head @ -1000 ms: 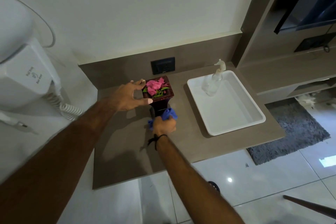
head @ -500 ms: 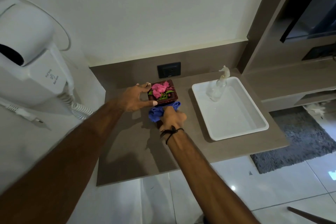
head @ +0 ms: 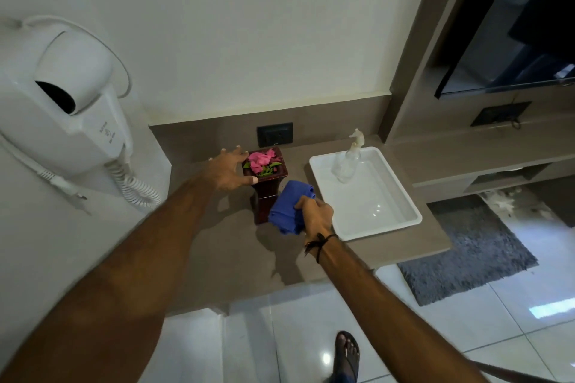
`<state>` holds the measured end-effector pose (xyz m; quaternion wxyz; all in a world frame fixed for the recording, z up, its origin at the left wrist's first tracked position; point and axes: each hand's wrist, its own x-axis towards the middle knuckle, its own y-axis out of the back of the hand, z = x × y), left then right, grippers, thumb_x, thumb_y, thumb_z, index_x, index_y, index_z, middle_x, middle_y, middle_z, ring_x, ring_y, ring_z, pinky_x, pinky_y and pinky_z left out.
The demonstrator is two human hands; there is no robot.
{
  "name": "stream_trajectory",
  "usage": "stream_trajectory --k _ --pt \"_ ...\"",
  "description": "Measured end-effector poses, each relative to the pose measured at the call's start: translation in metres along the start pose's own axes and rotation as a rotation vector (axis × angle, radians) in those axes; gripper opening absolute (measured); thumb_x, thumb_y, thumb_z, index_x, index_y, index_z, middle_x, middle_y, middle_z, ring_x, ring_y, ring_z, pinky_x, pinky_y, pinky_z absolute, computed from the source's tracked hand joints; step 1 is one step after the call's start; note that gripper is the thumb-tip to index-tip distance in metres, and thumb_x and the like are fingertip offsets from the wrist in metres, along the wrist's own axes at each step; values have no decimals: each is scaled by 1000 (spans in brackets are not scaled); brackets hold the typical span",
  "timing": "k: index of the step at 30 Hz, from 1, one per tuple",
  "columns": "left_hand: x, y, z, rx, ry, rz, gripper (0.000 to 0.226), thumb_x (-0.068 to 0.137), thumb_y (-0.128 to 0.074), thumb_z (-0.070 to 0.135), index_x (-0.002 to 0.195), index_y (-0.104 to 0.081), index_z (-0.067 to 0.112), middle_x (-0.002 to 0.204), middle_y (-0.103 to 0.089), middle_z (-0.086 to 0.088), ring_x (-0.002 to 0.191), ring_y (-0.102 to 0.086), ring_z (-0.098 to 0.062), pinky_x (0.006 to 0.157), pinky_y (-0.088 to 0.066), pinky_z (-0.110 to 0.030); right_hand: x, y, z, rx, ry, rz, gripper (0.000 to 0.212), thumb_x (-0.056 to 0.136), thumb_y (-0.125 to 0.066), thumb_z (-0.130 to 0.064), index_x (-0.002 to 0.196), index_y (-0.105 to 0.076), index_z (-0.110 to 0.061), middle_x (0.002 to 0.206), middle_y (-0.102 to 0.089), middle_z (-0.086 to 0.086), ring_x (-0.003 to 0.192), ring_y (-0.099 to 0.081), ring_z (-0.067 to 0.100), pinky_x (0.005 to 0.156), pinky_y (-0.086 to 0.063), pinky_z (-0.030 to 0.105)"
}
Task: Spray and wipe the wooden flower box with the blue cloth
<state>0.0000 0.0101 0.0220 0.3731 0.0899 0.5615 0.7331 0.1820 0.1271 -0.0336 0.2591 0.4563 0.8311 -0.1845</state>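
1 upright flower box (head: 268, 193) — left hand (head: 228, 169) open, right hand (head: 317, 216) gripping blue cloth (head: 287, 210)

A white hair dryer (head: 67, 115) hung on the wall, far to the left of the hands. A white tray (head: 385, 218) sat just right of them. A dark wall plug (head: 275, 134) was behind them. A grey rug (head: 476, 246) lay on the floor, far right.

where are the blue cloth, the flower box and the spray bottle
blue cloth (head: 287, 204), head view, on its upper fold
flower box (head: 267, 196), head view, on its dark front side
spray bottle (head: 346, 165), head view, on its clear body
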Motion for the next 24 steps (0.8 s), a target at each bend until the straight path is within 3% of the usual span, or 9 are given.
stream_trajectory --k 3,6,8,11,13,16,20,24 --pt "-11 -1 28 -70 -127 212 71 84 -70 26 147 -39 13 157 -33 -14 147 -27 -35 118 -21 -49 -3 23 -20 62 15 -62 8 75 -59 1 80 -60 -5 88 -62 11 83 -60 32 74 -49 43" --pt "-25 -5 73 -289 -246 365 45 88 -65 19 132 -56 12 132 -59 -13 121 -57 -26 101 -43 -33 -6 45 -47 122 25 -167 24 76 -53 2 98 -59 -3 103 -60 16 97 -59 36 79 -48 46" --pt "-28 -16 103 -453 -213 251 43 91 -63 24 131 -56 12 123 -65 -9 110 -63 -23 97 -49 -34 -1 62 -65 155 37 -248 29 75 -49 2 103 -57 -3 106 -57 17 99 -56 37 80 -47 46" --pt "-20 -41 138 -745 -31 -57 52 91 -62 34 135 -47 10 123 -63 -10 107 -63 -22 95 -52 -39 15 89 -92 119 37 -342 36 77 -49 2 111 -58 -3 108 -60 17 100 -60 36 77 -55 41" --pt "-9 -60 153 -852 22 -93 47 89 -66 30 128 -49 10 112 -65 -7 93 -66 -18 82 -56 -33 33 107 -104 -31 89 -311 31 80 -56 -1 111 -62 -1 109 -66 17 96 -66 32 76 -61 38" --pt "6 -90 174 -837 87 -32 35 85 -71 19 116 -54 12 94 -65 -1 81 -65 -12 68 -54 -26 65 133 -105 -429 203 -140 33 80 -73 -11 111 -69 0 112 -73 20 103 -71 35 91 -60 48" --pt "32 -138 201 -679 229 -14 26 81 -68 13 105 -59 6 103 -68 -16 86 -63 -25 76 -52 -36 107 159 -91 -733 185 -9 43 70 -85 -22 109 -73 -6 110 -74 15 102 -72 30 89 -61 39" --pt "57 -178 214 -506 343 -88 36 82 -63 18 115 -60 3 114 -67 -17 102 -65 -34 90 -54 -41 147 171 -75 -846 123 5 50 69 -87 -22 113 -70 -6 118 -71 14 108 -69 29 90 -58 35"
